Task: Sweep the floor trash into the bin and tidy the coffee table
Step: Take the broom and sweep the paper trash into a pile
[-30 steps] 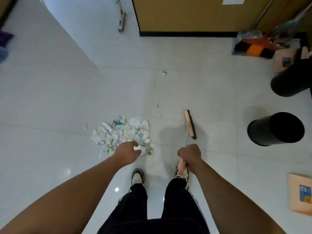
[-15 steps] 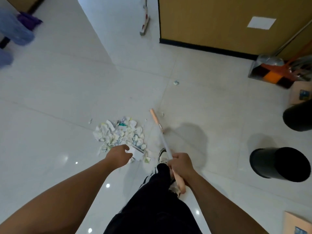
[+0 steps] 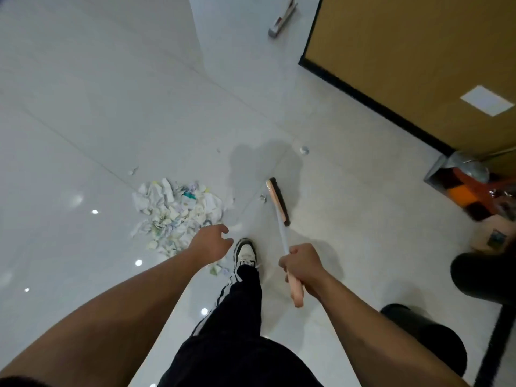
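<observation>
A pile of crumpled white paper trash (image 3: 176, 213) lies on the pale tiled floor, left of my foot. My right hand (image 3: 303, 265) grips the pink handle of a broom (image 3: 277, 201), whose head rests on the floor to the right of the pile. Small loose scraps (image 3: 304, 150) lie beyond the broom head, and one scrap (image 3: 262, 198) sits just left of it. My left hand (image 3: 210, 243) hovers over the near edge of the pile with loosely curled fingers and holds nothing. A black round bin (image 3: 427, 339) stands at my lower right.
A second black bin (image 3: 483, 277) stands at the right edge. A dustpan with an orange brush (image 3: 469, 185) leans by the brown wall (image 3: 405, 65). A cardboard box (image 3: 491, 233) sits near it. A grey bar-shaped object (image 3: 282, 19) lies far ahead. My shoe (image 3: 245, 252) is between pile and broom.
The view has turned left. The broom head has swung from beside the pile out to the right. My left hand has lifted slightly and its fingers have loosened.
</observation>
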